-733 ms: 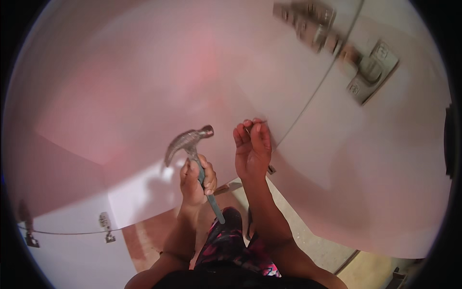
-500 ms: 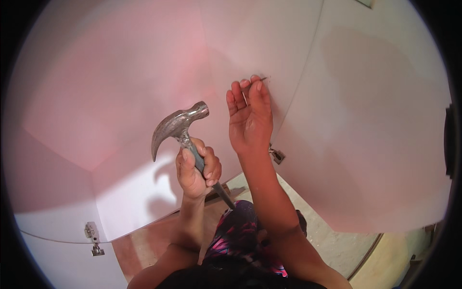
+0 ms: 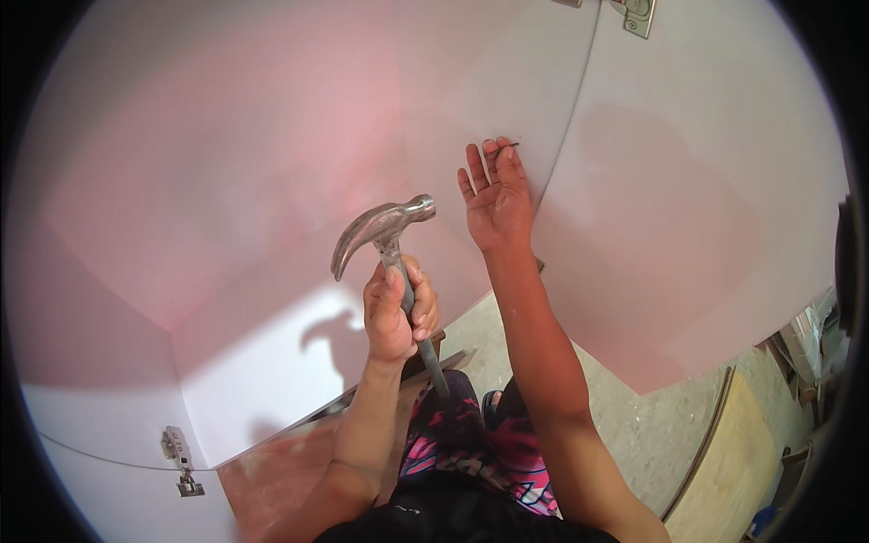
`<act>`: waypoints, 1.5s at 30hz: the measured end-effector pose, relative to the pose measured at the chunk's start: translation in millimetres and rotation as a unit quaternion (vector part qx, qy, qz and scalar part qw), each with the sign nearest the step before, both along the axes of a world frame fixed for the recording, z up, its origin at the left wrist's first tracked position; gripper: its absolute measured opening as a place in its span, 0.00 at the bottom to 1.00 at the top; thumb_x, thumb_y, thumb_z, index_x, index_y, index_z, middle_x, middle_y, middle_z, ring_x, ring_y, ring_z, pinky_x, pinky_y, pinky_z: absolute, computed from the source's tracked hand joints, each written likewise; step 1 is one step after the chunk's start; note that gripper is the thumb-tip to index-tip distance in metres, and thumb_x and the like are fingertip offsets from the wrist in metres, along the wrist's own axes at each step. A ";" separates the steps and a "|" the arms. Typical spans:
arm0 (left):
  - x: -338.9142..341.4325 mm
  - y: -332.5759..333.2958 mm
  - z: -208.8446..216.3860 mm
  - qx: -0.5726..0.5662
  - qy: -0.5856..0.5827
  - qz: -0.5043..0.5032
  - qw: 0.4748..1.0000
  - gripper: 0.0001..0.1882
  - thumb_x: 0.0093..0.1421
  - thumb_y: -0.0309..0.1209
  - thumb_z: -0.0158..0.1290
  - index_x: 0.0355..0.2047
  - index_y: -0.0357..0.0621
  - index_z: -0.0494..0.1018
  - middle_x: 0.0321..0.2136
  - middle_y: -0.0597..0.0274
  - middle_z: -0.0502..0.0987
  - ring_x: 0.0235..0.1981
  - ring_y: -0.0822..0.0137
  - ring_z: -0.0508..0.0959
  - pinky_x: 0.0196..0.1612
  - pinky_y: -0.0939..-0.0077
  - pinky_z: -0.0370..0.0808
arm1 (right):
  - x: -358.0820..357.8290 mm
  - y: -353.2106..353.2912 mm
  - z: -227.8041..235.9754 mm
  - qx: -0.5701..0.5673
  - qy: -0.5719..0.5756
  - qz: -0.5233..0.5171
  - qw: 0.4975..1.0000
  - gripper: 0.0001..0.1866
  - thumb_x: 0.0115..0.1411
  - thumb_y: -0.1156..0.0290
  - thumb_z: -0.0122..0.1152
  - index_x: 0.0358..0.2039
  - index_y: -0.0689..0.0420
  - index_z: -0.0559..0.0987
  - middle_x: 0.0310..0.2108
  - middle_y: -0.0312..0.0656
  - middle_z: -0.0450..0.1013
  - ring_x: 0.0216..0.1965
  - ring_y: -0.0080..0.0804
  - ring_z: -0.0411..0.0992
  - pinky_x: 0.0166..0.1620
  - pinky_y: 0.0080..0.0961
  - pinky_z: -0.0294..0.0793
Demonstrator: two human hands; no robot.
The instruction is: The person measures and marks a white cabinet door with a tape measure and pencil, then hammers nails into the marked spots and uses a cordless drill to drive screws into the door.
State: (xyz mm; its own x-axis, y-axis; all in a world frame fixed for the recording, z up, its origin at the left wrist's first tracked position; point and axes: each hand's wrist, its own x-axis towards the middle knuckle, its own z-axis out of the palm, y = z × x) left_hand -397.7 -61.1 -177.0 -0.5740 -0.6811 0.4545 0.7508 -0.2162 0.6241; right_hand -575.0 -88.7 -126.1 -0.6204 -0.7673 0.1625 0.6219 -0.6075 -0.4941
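Observation:
My left hand point(image 3: 396, 312) is wrapped round the grey handle of a claw hammer point(image 3: 385, 226). The hammer stands upright, its metal striking face turned right toward my other hand and its claw curving down to the left. Farther right, my right hand point(image 3: 500, 206) shows its palm and pinches a thin dark nail point(image 3: 512, 145) between thumb and fingertips, the other fingers loosely spread. The nail points right, close to a white panel point(image 3: 534, 100); whether its tip touches the panel I cannot tell. A gap separates the hammer head from the nail.
White cabinet walls point(image 3: 272, 118) enclose the left side. A door panel point(image 3: 670, 253) stands to the right, with a metal hinge point(image 3: 637, 16) at its top. Another hinge point(image 3: 176, 445) sits at lower left. On the concrete floor point(image 3: 625, 425) lies a curved wooden board point(image 3: 729, 443).
The view has shifted, bringing the upper hinge into sight. Both hands appear farther right in the picture, the hammer somewhat nearer the right hand. Both grips stay the same.

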 end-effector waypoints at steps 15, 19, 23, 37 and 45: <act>4.9 -0.8 9.8 -0.030 -0.023 0.021 0.999 0.18 0.71 0.46 0.42 0.38 0.42 0.65 0.13 0.65 0.63 0.08 0.78 0.60 0.12 0.86 0.60 | 4.7 5.5 4.4 -0.031 0.006 0.028 0.999 0.08 0.68 0.59 0.56 0.44 0.44 0.73 0.43 0.25 0.72 0.56 0.27 0.66 0.59 0.34 0.58; 4.9 -4.8 8.4 -0.059 -0.035 0.027 0.997 0.19 0.71 0.48 0.42 0.39 0.43 0.65 0.13 0.66 0.62 0.07 0.77 0.60 0.11 0.85 0.59 | 10.5 10.2 4.5 -0.046 0.014 0.033 0.998 0.08 0.67 0.59 0.57 0.44 0.44 0.73 0.43 0.25 0.72 0.56 0.27 0.66 0.59 0.35 0.59; 5.1 -6.7 10.6 -0.069 -0.026 0.029 0.997 0.19 0.71 0.47 0.42 0.39 0.42 0.65 0.13 0.65 0.62 0.07 0.77 0.60 0.11 0.85 0.60 | 18.6 13.8 8.5 -0.058 0.012 0.035 0.998 0.09 0.67 0.58 0.58 0.44 0.43 0.74 0.43 0.25 0.72 0.55 0.26 0.66 0.59 0.35 0.60; 5.2 3.8 22.1 -0.058 -0.031 0.044 0.997 0.19 0.71 0.47 0.43 0.38 0.42 0.66 0.13 0.66 0.64 0.08 0.79 0.59 0.12 0.85 0.58 | 40.9 22.5 16.7 -0.083 0.025 0.045 0.995 0.08 0.66 0.60 0.59 0.44 0.44 0.74 0.41 0.25 0.73 0.54 0.26 0.67 0.59 0.35 0.60; 2.0 -2.8 15.4 -0.081 -0.042 0.057 0.994 0.21 0.71 0.49 0.43 0.38 0.41 0.65 0.13 0.65 0.62 0.07 0.78 0.59 0.11 0.84 0.59 | 41.1 20.8 13.7 -0.085 0.024 0.051 0.995 0.09 0.66 0.59 0.59 0.44 0.44 0.74 0.42 0.25 0.73 0.54 0.26 0.67 0.59 0.35 0.61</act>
State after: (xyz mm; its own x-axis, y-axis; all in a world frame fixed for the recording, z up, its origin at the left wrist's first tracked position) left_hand -395.7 -64.0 -161.6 -0.5378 -0.6658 0.5171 0.7084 -0.0244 0.7054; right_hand -533.8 -67.9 -112.4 -0.5297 -0.7845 0.3224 0.6622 -0.6200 -0.4209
